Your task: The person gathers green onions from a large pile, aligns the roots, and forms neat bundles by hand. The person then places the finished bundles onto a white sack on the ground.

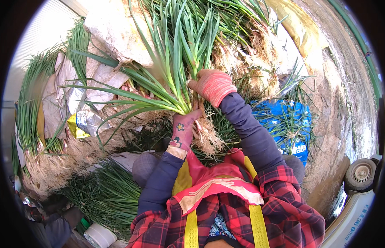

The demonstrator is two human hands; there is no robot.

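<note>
My left hand (pixel 183 126), in a pink glove with flower prints, grips the lower stalks of a bunch of green onions (pixel 175 77) just above their pale, stringy roots. My right hand (pixel 213 86), in an orange-red knit glove, is at the stalks a little higher and to the right, its thumb against them; whether its fingers close round any stalk is hard to tell. Long leaves fan out upward and to the left from the bunch. The roots (pixel 208 139) hang below my left hand, over my lap.
Piles of rooted green onions (pixel 260 59) lie ahead, at the left (pixel 40 155) and lower left (pixel 112 189). A blue printed sack (pixel 285 130) strewn with leaves is at the right. White sacking (pixel 118 28) covers some piles. A vehicle wheel (pixel 361 174) and white roll (pixel 100 236) show below.
</note>
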